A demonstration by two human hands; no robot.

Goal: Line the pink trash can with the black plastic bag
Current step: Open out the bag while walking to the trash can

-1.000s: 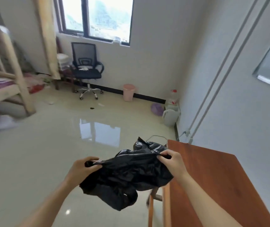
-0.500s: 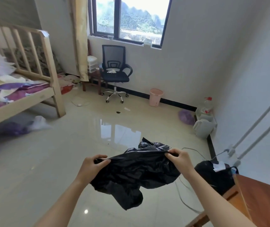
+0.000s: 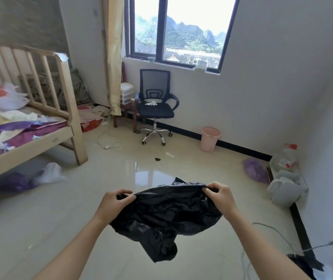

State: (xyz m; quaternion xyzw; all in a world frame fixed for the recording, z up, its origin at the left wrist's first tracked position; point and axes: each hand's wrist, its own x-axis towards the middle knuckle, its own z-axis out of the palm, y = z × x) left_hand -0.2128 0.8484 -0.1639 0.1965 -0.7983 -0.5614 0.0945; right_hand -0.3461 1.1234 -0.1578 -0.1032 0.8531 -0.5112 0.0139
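View from my head, looking down across a bedroom floor. My left hand (image 3: 113, 205) and my right hand (image 3: 220, 197) are raised in front of me, well apart from each other, and each is pinched shut on the top edge of the black plastic bag (image 3: 167, 217). The thumb and fingers of each hand close on a fold of the rim, so the rim is stretched between them. The rest of the bag hangs below in crumpled folds, with one loose corner dangling lowest, clear of the glossy pale floor (image 3: 60, 229).

The pink trash can (image 3: 210, 139) stands upright on the floor at the far wall, under the right part of the window (image 3: 179, 31), well apart from my hands and the bag. No liner shows over its rim; its inside is too far off to make out. To its left is a black office chair (image 3: 155, 104) on a chrome wheeled base, with something white lying on the seat. A wooden bed (image 3: 40, 110) with a slatted end rail fills the left side, covered in rumpled bedding. A cream curtain (image 3: 113, 55) hangs beside the window. Along the right wall lie a purple bag (image 3: 255, 170), a clear bottle (image 3: 284, 158) with a red cap, and a white jug (image 3: 284, 190). A white cable (image 3: 109, 143) trails on the floor near the bed.
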